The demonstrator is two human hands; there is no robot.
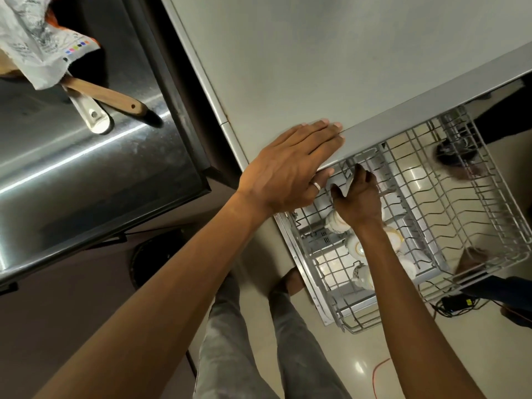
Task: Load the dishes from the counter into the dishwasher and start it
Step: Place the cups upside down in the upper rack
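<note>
The left hand's fingers [325, 133] lie straight and close together, flat on the grey worktop [316, 59], their tips at its front edge. The thumb, which wears a ring, hooks under that edge. The left hand [290, 165] holds nothing.

Just below that edge, the right hand's fingers [363, 175] reach down among the tines at the back of the pulled-out wire rack [466, 203]. The thumb is spread to the left. A white piece [349, 183] shows between thumb and fingers, but I cannot tell whether the right hand [357, 200] grips it.

Under the wrist and along the forearm, white cups [337, 223] sit in the rack's left part. I count five, the farthest one blurred. To the right of the fingers the rack runs on as open wire to its front rim, with the floor showing through.

Well left of both hands is a steel counter [86, 156]. It carries one wooden handle [106, 95], one white handle [91, 112] and one crumpled wrapper [31, 38].
</note>
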